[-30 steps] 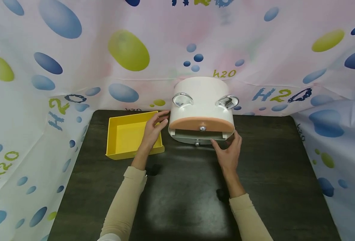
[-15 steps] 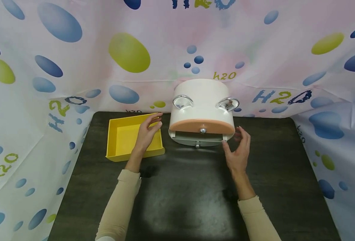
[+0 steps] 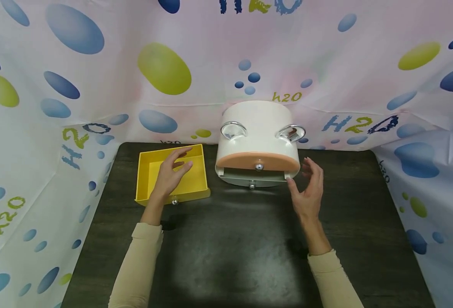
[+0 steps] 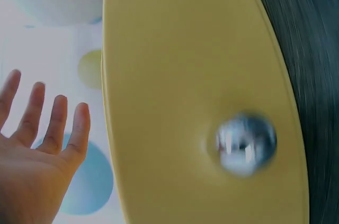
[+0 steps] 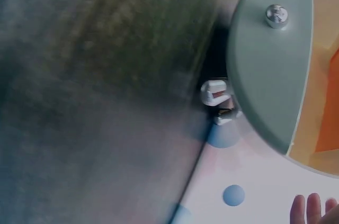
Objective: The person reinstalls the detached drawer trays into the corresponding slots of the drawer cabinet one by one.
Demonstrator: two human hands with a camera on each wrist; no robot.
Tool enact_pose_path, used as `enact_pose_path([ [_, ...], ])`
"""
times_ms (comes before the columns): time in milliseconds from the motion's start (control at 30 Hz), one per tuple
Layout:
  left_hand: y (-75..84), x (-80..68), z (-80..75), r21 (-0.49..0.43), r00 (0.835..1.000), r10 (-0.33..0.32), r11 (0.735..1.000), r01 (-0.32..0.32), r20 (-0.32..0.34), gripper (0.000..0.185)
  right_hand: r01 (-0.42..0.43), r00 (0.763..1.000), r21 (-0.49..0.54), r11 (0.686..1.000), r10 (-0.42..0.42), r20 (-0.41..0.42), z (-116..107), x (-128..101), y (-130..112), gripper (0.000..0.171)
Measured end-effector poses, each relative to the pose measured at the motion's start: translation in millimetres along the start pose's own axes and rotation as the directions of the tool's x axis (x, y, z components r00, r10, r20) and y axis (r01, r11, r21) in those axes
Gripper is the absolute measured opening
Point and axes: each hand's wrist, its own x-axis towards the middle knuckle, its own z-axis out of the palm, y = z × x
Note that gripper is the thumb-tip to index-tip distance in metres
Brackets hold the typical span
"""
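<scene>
A creased white-and-pink sheet (image 3: pixel 211 25) with blue and green ovals (image 3: pixel 165 68) and H2O lettering (image 3: pixel 361 123) bounds the dark wood-grained counter (image 3: pixel 365 222) far, left and right; pale light (image 3: pixel 245 265) gleams on its near middle.
</scene>
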Motion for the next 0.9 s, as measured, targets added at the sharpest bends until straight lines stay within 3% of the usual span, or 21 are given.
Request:
enact_pose_path([
  [167,-3.7,-4.7,-10.6,0.144,1.000,0.004,0.989,-0.005,0.005,0.054,0.017,1.000,0.020,1.000,-0.017,0.014,0.1,10.1,-5.1,0.072],
  [567,-12.9,-14.3,-28.7,0.203,0.997,0.005,0.979,0.010,-0.076,0.054,0.018,1.000,0.072,0.997,-0.019,0.014,-0.2,16.9,-11.0,0.067],
  [900,-15.7,-24.9,-48.5,0.329,0.995,-0.010,0.943,0.044,-0.104,0.056,0.028,1.000,0.100,0.995,-0.029,0.009,-1.7,27.8,-15.8,0.061],
])
